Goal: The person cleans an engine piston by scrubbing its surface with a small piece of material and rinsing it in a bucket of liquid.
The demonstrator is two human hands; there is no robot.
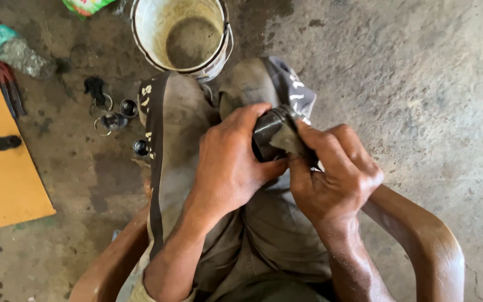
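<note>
The concrete floor (420,84) fills the view, stained dark with oil around the person's knees. Left of the knees lies a flat orange board (4,168) with a black smear on it. Just beyond the knees stands a dirty white bucket (183,36), open and grimy inside. Far left of the bucket lies a plastic bottle (9,47), and between the board and the knees sit a few small black caps and metal rings (113,118).

Over the knees, both hands hold a dark metal cylinder (268,131). The left hand (227,165) is wrapped around its near side, fingers curled over the top and thumb pressed underneath. The right hand (334,176) is closed on a grey scrap of cloth (289,142), pinching it against the cylinder's right end. The cylinder lies roughly crosswise between the hands, its long axis tilting from the left hand up toward the right knee. It touches both hands, but the left carries more of it, while the right meets it only through the cloth.
</note>
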